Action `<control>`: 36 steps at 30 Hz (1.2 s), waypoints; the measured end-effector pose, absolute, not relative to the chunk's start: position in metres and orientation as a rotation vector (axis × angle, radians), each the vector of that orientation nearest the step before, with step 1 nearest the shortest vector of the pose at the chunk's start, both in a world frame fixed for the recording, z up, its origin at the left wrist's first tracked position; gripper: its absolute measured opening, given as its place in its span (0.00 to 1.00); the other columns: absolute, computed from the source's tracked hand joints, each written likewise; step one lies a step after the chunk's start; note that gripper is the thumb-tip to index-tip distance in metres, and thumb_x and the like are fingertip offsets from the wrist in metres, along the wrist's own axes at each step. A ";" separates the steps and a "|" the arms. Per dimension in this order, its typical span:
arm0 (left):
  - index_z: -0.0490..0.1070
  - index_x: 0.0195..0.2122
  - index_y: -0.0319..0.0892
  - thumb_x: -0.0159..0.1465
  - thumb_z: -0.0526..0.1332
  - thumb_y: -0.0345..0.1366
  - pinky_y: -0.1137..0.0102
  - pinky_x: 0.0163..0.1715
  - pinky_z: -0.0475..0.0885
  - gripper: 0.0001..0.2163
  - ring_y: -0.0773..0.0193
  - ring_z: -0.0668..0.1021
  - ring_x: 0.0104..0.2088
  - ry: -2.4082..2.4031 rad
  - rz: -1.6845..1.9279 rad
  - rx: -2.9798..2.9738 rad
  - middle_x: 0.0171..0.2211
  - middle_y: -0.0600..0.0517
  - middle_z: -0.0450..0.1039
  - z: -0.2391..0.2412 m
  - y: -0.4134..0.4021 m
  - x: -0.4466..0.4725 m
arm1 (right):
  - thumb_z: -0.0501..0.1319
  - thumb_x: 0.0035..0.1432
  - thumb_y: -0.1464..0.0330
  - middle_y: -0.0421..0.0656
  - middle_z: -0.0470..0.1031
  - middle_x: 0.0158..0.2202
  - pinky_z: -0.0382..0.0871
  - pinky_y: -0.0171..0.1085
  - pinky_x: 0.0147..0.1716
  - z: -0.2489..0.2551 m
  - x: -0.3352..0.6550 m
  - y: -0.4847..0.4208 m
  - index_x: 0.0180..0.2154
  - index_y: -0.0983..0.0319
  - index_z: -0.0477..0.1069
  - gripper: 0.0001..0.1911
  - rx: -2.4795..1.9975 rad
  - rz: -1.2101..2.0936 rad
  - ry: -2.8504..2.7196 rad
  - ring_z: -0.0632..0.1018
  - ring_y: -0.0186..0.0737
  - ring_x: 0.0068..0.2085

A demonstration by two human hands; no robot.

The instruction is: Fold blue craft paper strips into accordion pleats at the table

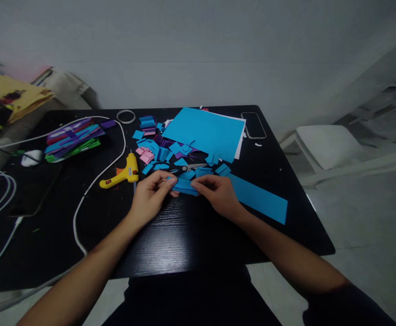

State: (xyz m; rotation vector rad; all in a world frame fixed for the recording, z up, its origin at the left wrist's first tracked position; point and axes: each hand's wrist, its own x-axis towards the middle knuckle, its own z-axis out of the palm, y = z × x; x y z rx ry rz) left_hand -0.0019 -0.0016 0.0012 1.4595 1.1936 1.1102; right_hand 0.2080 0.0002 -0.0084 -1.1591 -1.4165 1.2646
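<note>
A folded strip of blue paper (185,186) is held between my two hands above the front part of the black table. My left hand (153,192) pinches its left end between thumb and fingers. At the right end, my right hand (218,192) grips it the same way. Just beyond the hands lie scissors (194,167), partly covered by small blue paper pieces (162,154). A long blue paper strip (261,199) passes beside my right hand, its left end hidden behind it. Left of my left hand rests a yellow glue gun (125,173).
Blue sheets (208,133) lie over white paper at the back, near a phone (254,125). Pink paper pieces (146,155) and a tape roll (126,117) are left of them. Bundled coloured strips (74,139) and a white cable (98,176) occupy the left side. A white stool (327,145) stands right.
</note>
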 end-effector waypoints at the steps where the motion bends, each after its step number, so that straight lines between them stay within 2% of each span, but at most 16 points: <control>1: 0.75 0.38 0.40 0.67 0.66 0.42 0.71 0.31 0.78 0.10 0.63 0.83 0.26 1.189 1.111 1.451 0.25 0.53 0.80 0.002 -0.001 -0.002 | 0.70 0.58 0.61 0.41 0.84 0.33 0.77 0.40 0.38 -0.008 0.209 0.001 0.35 0.59 0.83 0.08 -1.166 1.270 -1.413 0.82 0.41 0.34; 5: 0.75 0.36 0.40 0.67 0.66 0.43 0.71 0.30 0.77 0.11 0.64 0.82 0.25 1.188 1.094 1.437 0.23 0.53 0.78 0.005 -0.002 -0.002 | 0.70 0.58 0.60 0.41 0.83 0.33 0.76 0.41 0.38 -0.005 0.209 0.002 0.34 0.59 0.82 0.09 -1.202 1.264 -1.410 0.81 0.41 0.35; 11: 0.75 0.32 0.41 0.65 0.67 0.42 0.74 0.23 0.72 0.10 0.67 0.77 0.21 1.227 1.029 1.480 0.20 0.56 0.72 0.008 -0.001 -0.002 | 0.69 0.58 0.56 0.40 0.80 0.29 0.75 0.39 0.32 -0.006 0.210 0.004 0.33 0.59 0.80 0.13 -1.215 1.307 -1.331 0.79 0.40 0.32; 16: 0.78 0.32 0.41 0.63 0.69 0.42 0.75 0.24 0.70 0.09 0.68 0.75 0.25 1.241 1.027 1.595 0.25 0.54 0.73 0.006 0.001 -0.003 | 0.65 0.62 0.52 0.41 0.80 0.34 0.77 0.41 0.40 -0.004 0.212 0.004 0.37 0.59 0.81 0.17 -1.205 1.372 -1.246 0.79 0.41 0.38; 19: 0.79 0.33 0.40 0.62 0.70 0.43 0.75 0.21 0.69 0.10 0.70 0.73 0.21 1.234 1.048 1.516 0.23 0.55 0.72 0.005 0.002 -0.003 | 0.65 0.61 0.50 0.43 0.81 0.41 0.79 0.41 0.42 -0.005 0.210 0.004 0.41 0.58 0.80 0.19 -1.102 1.447 -1.150 0.80 0.43 0.42; 21: 0.78 0.34 0.40 0.62 0.70 0.44 0.75 0.21 0.71 0.12 0.70 0.74 0.19 1.207 1.057 1.397 0.21 0.56 0.73 0.005 0.003 -0.002 | 0.69 0.58 0.50 0.44 0.80 0.46 0.81 0.42 0.42 -0.007 0.208 0.004 0.45 0.57 0.77 0.21 -1.011 1.496 -1.099 0.81 0.44 0.46; 25: 0.74 0.35 0.39 0.58 0.74 0.45 0.71 0.31 0.81 0.16 0.64 0.83 0.27 1.122 1.098 1.147 0.27 0.53 0.79 0.004 0.003 0.001 | 0.76 0.49 0.59 0.44 0.79 0.48 0.81 0.44 0.47 -0.014 0.204 0.002 0.51 0.54 0.72 0.28 -0.959 1.537 -1.111 0.82 0.42 0.46; 28: 0.71 0.36 0.40 0.56 0.75 0.44 0.68 0.34 0.84 0.18 0.64 0.84 0.28 1.068 1.068 1.059 0.27 0.55 0.78 0.001 0.001 0.006 | 0.77 0.49 0.62 0.42 0.80 0.42 0.80 0.43 0.49 -0.019 0.201 -0.001 0.47 0.57 0.72 0.25 -0.994 1.514 -1.177 0.83 0.40 0.43; 32: 0.68 0.39 0.41 0.56 0.76 0.42 0.69 0.31 0.84 0.19 0.64 0.84 0.28 1.047 1.090 1.066 0.26 0.58 0.76 -0.004 -0.003 0.011 | 0.75 0.51 0.62 0.41 0.80 0.37 0.80 0.42 0.46 -0.021 0.200 -0.004 0.41 0.58 0.71 0.19 -1.059 1.407 -1.221 0.83 0.40 0.41; 36: 0.68 0.39 0.41 0.59 0.74 0.39 0.71 0.33 0.84 0.16 0.65 0.84 0.30 1.025 1.115 1.163 0.27 0.57 0.76 -0.007 -0.006 0.013 | 0.74 0.53 0.62 0.39 0.79 0.34 0.81 0.42 0.43 -0.016 0.201 -0.004 0.37 0.58 0.72 0.15 -1.072 1.373 -1.229 0.83 0.38 0.36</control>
